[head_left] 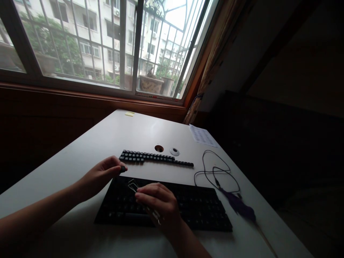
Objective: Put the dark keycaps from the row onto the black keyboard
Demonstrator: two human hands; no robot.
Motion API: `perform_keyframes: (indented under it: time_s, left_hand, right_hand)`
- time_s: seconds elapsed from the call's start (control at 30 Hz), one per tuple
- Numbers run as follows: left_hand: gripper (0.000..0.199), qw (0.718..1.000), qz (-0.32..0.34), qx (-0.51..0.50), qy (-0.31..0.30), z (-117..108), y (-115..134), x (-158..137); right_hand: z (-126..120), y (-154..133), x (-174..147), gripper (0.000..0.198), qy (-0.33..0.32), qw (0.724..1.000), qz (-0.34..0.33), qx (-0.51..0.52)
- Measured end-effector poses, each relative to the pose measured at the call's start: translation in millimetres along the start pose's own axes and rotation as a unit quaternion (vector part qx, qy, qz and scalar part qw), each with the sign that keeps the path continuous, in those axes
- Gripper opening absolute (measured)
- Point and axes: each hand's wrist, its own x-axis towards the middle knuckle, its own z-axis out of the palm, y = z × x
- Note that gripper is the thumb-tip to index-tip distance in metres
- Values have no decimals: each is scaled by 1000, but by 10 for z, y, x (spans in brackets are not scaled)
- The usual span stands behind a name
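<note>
My left hand (109,169) pinches a small black keycap (123,168) above the upper left edge of a black keyboard (199,204). Over the keyboard's left half, my right hand (159,200) is closed around a wire keycap puller (132,185), whose thin metal loops point up and to the left. The puller's other end shows below the palm. Loose black keycaps (150,157) lie in rows on the table behind the keyboard. The near left part of the keyboard is dark, and my right hand covers some of its keys.
The white table (102,139) holds a black cable (212,170) and a purple duster-like thing (239,206) on a thin stick at right. A round cable hole (159,148), its loose cover (174,151), a printed sheet (202,135) and a yellow note (129,114) are farther back.
</note>
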Motion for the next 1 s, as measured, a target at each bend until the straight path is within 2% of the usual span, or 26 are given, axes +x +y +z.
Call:
perform_keyframes:
  time_s: [0.3, 0.5, 0.8, 1.0]
  left_hand:
    - [24, 996, -11, 83, -14, 39, -31, -12]
    - [23, 995, -6, 93, -24, 50, -13, -30]
    - [22, 994, -6, 97, -57, 50, -32, -38]
    - [19, 983, 34, 125, -133, 60, -78, -41]
  right_hand:
    - [-34, 102, -39, 20, 6, 996, 60, -67]
    - [-39, 168, -92, 22, -27, 994, 98, -41]
    - [20, 143, -53, 24, -57, 990, 63, -113]
    - [61, 214, -105, 21, -58, 982, 54, -172]
